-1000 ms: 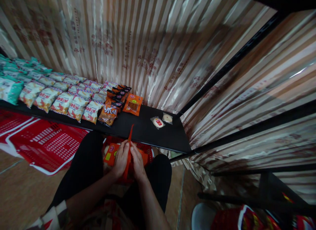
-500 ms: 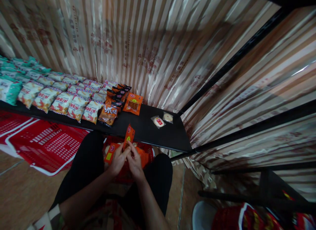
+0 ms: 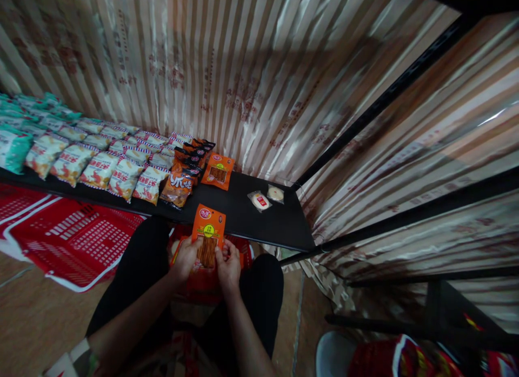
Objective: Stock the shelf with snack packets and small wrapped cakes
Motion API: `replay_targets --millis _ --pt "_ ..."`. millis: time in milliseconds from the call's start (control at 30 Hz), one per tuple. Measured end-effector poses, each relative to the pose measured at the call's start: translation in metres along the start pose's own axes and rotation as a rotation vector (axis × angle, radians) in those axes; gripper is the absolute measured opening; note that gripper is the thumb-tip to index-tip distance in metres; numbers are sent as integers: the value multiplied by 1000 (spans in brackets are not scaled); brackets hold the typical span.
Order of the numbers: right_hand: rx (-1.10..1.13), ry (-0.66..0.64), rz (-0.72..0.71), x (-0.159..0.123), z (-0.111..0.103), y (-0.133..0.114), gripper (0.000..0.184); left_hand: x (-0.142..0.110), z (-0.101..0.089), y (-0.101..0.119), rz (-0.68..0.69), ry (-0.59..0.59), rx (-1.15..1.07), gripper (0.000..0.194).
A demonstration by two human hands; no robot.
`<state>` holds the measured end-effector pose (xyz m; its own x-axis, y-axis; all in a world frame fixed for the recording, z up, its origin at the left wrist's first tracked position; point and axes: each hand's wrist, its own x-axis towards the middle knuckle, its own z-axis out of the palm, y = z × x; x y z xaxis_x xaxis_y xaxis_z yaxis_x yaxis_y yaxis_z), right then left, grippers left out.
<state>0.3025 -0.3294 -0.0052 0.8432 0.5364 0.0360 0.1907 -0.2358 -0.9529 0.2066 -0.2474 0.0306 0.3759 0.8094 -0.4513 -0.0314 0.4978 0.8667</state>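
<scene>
Between my knees I hold an orange snack packet [image 3: 209, 226] with its printed front up and a window showing brown sticks. My left hand [image 3: 187, 260] grips its left edge, thumb on the front. My right hand [image 3: 228, 264] pinches the right edge, fingers curled. Below the packet is a red basket [image 3: 248, 253], mostly hidden by my hands, with more orange packaging in it. A matching orange packet [image 3: 218, 172] lies on the black shelf [image 3: 243, 217], beside a row of orange-and-black snack bags [image 3: 178, 185].
Two round wrapped crackers [image 3: 260, 201] lie on the shelf's right part. White snack bags [image 3: 99, 169] and green bags [image 3: 14, 147] fill its left. A red basket [image 3: 87, 247] stands at my left. Black metal bars [image 3: 365, 123] cross on the right before a striped curtain [image 3: 251, 85].
The packet in my hands has turned from nearly edge-on to face up, showing its full front. My hands have moved apart to its two sides.
</scene>
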Motion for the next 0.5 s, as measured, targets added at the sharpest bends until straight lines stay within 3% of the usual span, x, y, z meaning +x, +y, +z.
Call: replay_targets --millis 67,200,333,500 --pt "50 -29 74 4 0 6 46 2 0 2 -58 -35 -83 17" --pt "303 -223 245 8 4 12 47 6 0 4 -123 -43 -130 20" --pt "461 -266 254 7 5 6 46 11 -1 4 -121 -66 -128 27" --pt "485 -275 223 10 1 -5 40 20 -4 3 -93 -120 -11 29"
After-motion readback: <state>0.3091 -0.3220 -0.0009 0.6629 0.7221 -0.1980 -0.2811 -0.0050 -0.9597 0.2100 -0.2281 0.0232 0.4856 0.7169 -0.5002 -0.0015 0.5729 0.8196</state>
